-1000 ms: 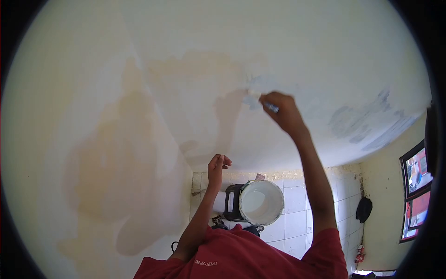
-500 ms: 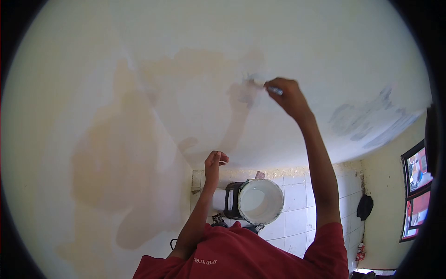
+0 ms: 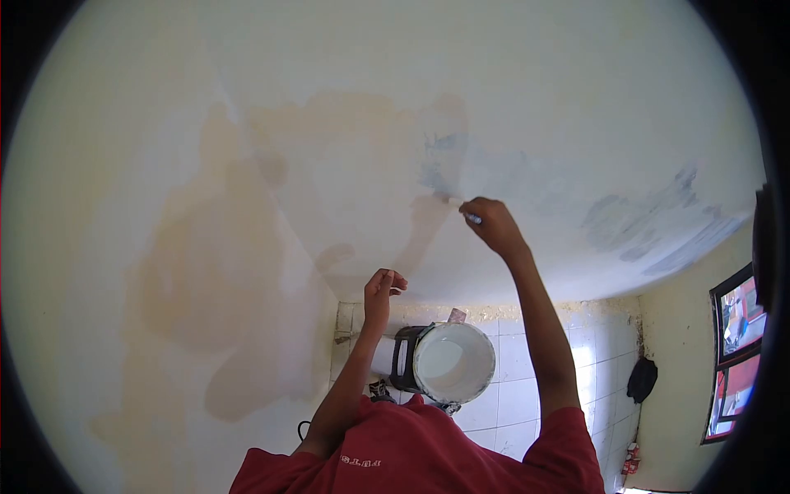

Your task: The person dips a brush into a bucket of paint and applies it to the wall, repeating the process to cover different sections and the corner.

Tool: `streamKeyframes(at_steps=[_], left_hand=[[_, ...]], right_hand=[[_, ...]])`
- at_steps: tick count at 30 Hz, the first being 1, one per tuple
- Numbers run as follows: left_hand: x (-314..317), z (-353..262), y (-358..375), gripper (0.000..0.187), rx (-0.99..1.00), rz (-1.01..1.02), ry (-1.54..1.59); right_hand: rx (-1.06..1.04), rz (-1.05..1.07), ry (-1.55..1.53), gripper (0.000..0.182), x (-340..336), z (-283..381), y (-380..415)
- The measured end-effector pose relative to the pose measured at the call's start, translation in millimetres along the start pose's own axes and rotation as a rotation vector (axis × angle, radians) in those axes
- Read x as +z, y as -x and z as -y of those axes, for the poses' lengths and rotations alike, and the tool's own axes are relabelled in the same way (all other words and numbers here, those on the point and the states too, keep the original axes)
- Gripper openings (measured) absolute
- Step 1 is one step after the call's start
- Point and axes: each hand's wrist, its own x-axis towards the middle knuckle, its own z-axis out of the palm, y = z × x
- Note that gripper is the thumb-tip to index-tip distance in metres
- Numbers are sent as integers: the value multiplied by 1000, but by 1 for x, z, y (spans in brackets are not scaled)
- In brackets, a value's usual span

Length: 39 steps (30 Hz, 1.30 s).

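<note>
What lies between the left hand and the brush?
In the head view, only wall with a shadow on it lies between the left hand and the brush.

In mid-frame the right hand (image 3: 494,226) hides part of the brush (image 3: 472,219), whose tip is blurred; whether the curled left hand (image 3: 381,290) holds anything cannot be told. The bucket (image 3: 481,383) covers part of the black stool (image 3: 403,360). The bottom edge cuts off the red shirt (image 3: 428,449); the small red item (image 3: 631,459) at lower right is too small to tell
</note>
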Motion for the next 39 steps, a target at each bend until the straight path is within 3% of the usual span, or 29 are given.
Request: streamKeyframes(at_steps=[6, 11, 14, 22, 25, 32, 36, 39], left_hand=[[10, -6, -2, 26, -1, -5, -16], [15, -15, -4, 26, 45, 7, -2], [16, -14, -7, 26, 51, 9, 1], [14, -12, -5, 26, 27, 19, -1], [11, -12, -5, 26, 27, 21, -4], [7, -24, -11, 28, 46, 18, -7], [7, -23, -14, 28, 53, 26, 4], [9, -25, -11, 27, 42, 24, 12]], right_hand=[[-83, -182, 41, 14, -102, 54, -61], [-98, -292, 16, 14, -146, 90, -74], [-69, -176, -1, 14, -130, 96, -58], [-23, 172, -80, 17, 10, 34, -40], [-74, 177, 46, 19, 5, 31, -61], [-142, -259, -61, 14, -110, 101, -92], [-115, -236, -60, 13, -98, 103, -70], [57, -42, -90, 13, -53, 75, -40]])
